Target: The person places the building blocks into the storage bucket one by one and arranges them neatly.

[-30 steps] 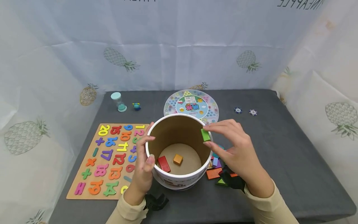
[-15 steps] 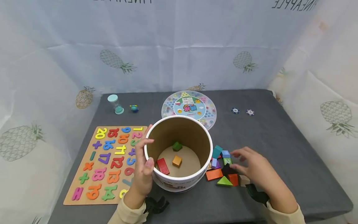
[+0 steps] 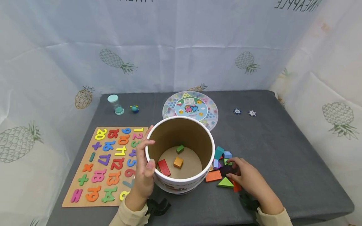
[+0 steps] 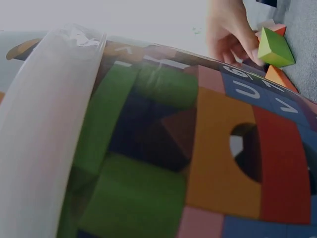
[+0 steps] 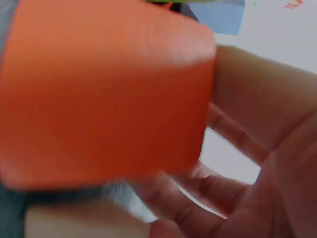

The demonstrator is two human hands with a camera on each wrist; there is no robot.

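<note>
My left hand point(image 3: 144, 175) grips a white-rimmed round bucket point(image 3: 180, 179) at its left side, with fingers hooked at the rim. Inside lie a red block point(image 3: 164, 167), an orange block point(image 3: 178, 162) and a small green block point(image 3: 180, 149). Right of the bucket, my right hand point(image 3: 250, 179) reaches into a heap of blocks, its thumb and fingers on either side of a black block point(image 3: 226, 170). A light green triangular block point(image 3: 225, 182) and an orange block point(image 3: 213, 176) lie beside it. In the right wrist view an orange-red block point(image 5: 109, 94) hides part of that hand.
A wooden number board point(image 3: 93, 175) lies to the left. Behind the bucket is a round board-game package point(image 3: 210, 116). An hourglass point(image 3: 116, 105) and a small toy point(image 3: 134, 109) stand at the back left, two poker chips point(image 3: 252, 113) at the back right.
The green block has gone from my right hand into the bucket. That hand has moved down right to the heap, then in around the black block. My left hand keeps its hold.
</note>
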